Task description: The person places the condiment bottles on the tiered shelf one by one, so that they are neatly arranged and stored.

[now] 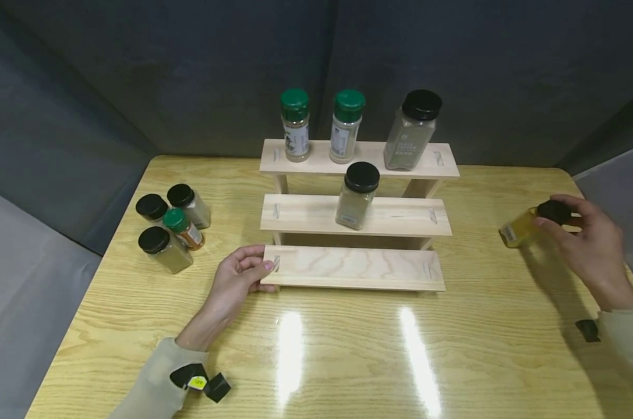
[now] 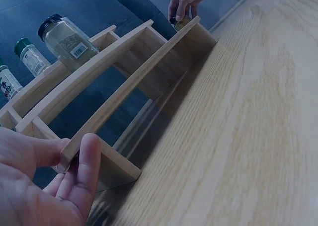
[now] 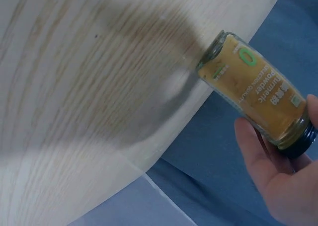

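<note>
My left hand [image 1: 240, 273] grips the left end of the lowest step of a three-tier wooden spice rack [image 1: 353, 267], thumb on top and fingers at the edge and beneath. Out at the right side of the table, my right hand [image 1: 591, 238] holds a turmeric powder jar [image 3: 258, 87] by its black lid. The jar is tilted, its yellow contents showing through the glass; whether its base touches the table I cannot tell. One black-lidded jar [image 1: 356, 196] stands on the middle step. On the top step are two green-capped shakers [image 1: 296, 128] and a taller black-lidded jar [image 1: 412, 131].
Left of the rack, several spice jars stand close together on the wooden table [image 1: 337, 349], among them a black-lidded jar [image 1: 166, 250] and a small green-capped one [image 1: 185, 230]. Dark fabric panels [image 1: 216, 75] enclose the back and sides.
</note>
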Motion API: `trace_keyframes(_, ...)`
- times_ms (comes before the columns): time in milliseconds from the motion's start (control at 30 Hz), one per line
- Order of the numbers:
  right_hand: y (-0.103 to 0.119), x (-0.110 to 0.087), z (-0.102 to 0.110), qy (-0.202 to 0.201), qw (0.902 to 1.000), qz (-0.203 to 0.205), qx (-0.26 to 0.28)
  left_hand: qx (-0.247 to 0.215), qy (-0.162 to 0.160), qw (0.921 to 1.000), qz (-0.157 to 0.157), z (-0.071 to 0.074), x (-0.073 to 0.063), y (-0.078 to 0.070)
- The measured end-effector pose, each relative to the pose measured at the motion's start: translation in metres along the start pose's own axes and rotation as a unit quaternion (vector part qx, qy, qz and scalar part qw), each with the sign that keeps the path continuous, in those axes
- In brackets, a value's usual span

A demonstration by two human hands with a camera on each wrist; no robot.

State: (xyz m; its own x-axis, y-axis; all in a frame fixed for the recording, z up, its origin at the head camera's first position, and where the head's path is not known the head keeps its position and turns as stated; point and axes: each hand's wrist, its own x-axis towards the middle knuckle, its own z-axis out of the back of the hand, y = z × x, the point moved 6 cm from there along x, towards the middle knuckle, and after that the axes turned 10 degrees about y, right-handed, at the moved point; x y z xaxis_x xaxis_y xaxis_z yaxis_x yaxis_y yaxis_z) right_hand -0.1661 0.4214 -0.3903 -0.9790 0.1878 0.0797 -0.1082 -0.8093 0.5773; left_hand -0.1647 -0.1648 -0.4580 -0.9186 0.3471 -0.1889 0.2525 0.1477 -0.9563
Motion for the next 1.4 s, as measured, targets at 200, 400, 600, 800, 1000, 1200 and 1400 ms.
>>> trace_keyframes(200,0.009,-0.006,0.002,0.000,1.0000,0.002,0.002,0.001,-0.002,1.0000,0.001,0.001,0.000,0.001)
trace_keyframes(400,0.025,-0.013,0.008,-0.006,0.9999,0.004,0.011,0.000,-0.003,1.0000,0.001,0.001,-0.001,0.001)
trace_keyframes(600,0.046,-0.020,0.015,-0.022,0.9986,0.037,0.029,-0.001,-0.001,1.0000,-0.003,0.000,-0.002,0.000)
trace_keyframes(800,0.065,-0.026,0.020,-0.021,0.9970,0.053,0.053,-0.002,-0.002,1.0000,-0.001,0.001,-0.001,0.001)
trace_keyframes(1000,0.084,-0.032,0.024,-0.019,0.9955,0.063,0.069,-0.002,-0.002,1.0000,-0.001,0.000,0.000,0.001)
trace_keyframes(1200,0.102,-0.036,0.029,-0.025,0.9914,0.095,0.088,-0.004,-0.002,1.0000,0.000,0.000,0.000,0.000)
trace_keyframes(1400,0.124,-0.039,0.032,-0.020,0.9871,0.118,0.106,-0.005,-0.002,1.0000,0.000,0.000,0.000,-0.001)
